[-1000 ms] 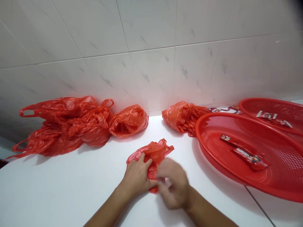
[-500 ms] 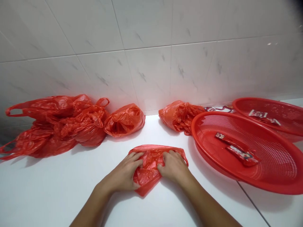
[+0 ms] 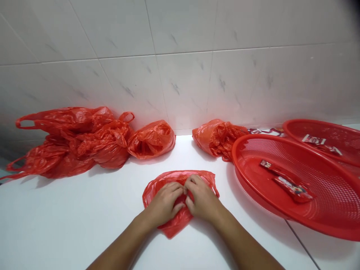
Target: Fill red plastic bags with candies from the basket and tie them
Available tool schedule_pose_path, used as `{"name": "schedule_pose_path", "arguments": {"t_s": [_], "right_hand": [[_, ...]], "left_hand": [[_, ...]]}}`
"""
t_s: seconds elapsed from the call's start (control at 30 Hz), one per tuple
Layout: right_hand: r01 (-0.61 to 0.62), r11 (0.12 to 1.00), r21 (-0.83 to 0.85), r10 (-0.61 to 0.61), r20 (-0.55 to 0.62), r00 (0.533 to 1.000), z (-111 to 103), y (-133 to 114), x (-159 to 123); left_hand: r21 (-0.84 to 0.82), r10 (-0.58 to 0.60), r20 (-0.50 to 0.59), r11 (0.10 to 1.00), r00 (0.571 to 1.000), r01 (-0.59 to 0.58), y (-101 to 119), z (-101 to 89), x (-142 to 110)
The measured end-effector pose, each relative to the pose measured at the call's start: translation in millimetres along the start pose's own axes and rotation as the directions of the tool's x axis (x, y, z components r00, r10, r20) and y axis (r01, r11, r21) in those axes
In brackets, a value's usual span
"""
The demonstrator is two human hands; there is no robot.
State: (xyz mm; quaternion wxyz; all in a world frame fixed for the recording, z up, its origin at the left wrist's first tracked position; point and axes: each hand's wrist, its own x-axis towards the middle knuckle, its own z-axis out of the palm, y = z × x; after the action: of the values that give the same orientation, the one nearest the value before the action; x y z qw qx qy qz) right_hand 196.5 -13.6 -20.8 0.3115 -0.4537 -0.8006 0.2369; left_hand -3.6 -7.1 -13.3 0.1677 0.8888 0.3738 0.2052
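A thin red plastic bag (image 3: pixel 174 227) lies on the white table top in front of me, its rim spread wide and one handle loop hanging at the right. My left hand (image 3: pixel 167 198) rests over the bag's left part, fingers curled on the plastic. Close beside it, my right hand (image 3: pixel 201 195) is closed on the plastic, and the fingertips of both hands nearly meet over the bag's middle. The plastic under the fingers is mostly hidden by the hands.
Several filled red bags (image 3: pixel 107 150) are heaped at the left, beside an open-mouthed red bag (image 3: pixel 153 138). A crumpled red bag (image 3: pixel 216 138) stands by the tiled wall. At the right, a red basket (image 3: pixel 258 187) holds red snack packets (image 3: pixel 294 187); a second basket (image 3: pixel 345 137) stands behind.
The bag has gone from crumpled to spread open. My hands moved apart onto it, then came together over its middle. The view has shifted slightly.
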Motion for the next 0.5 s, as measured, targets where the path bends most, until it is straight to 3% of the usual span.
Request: {"name": "schedule_pose_path", "arguments": {"t_s": [0.1,0.23,0.33,0.43,0.5], "right_hand": [[-0.071,0.997,0.012,0.069,0.109,0.992,2.5,-1.7,-1.1],[-0.276,0.957,-0.086,0.287,0.170,0.943,-0.7,2.2,-2.2],[-0.334,0.937,-0.105,0.348,0.171,0.922,-4.2,4.3,0.7],[-0.337,0.934,-0.116,0.352,0.156,0.923,-6.9,5.1,4.2],[-0.338,0.933,-0.119,0.354,0.148,0.923,-8.9,5.1,4.6]], "left_hand": [[0.044,-0.160,0.072,0.987,0.984,0.157,-4.1,-8.1,-4.3],[0.077,-0.418,0.197,0.908,0.887,0.411,-5.6,-29.4,-11.6],[0.024,-0.428,0.294,0.897,0.854,0.441,-4.7,-46.3,-14.2],[0.008,-0.371,0.321,0.921,0.871,0.389,-7.7,-55.9,-16.2],[0.030,-0.360,0.275,0.930,0.892,0.366,-13.1,-55.3,-18.8]]}}
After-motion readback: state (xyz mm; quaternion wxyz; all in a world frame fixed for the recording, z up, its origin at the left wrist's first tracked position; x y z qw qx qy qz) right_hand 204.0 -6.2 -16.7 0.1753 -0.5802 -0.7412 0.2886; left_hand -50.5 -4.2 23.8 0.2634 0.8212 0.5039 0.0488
